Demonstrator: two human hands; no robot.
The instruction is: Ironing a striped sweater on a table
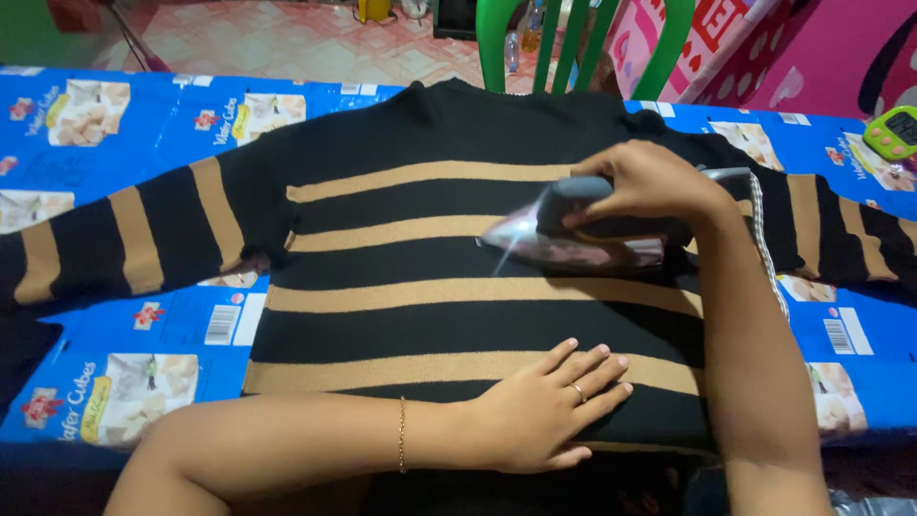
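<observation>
A black sweater with tan stripes (401, 306) lies flat, sleeves spread to both sides, on a table covered with blue printed plastic sheeting (143, 325). My right hand (650, 182) grips the grey handle of a clothes iron (564, 234), which rests on the sweater's chest with its pointed tip facing left. The iron's braided cord (764, 239) trails along my right forearm. My left hand (544, 406) lies flat, palm down and fingers spread, on the sweater's lower hem. A ring and a thin wrist chain show on that hand.
A green plastic chair (573, 43) stands behind the table's far edge. A small green digital timer (893, 132) sits at the far right of the table. Pink furniture (812, 57) and tiled floor (287, 38) lie beyond.
</observation>
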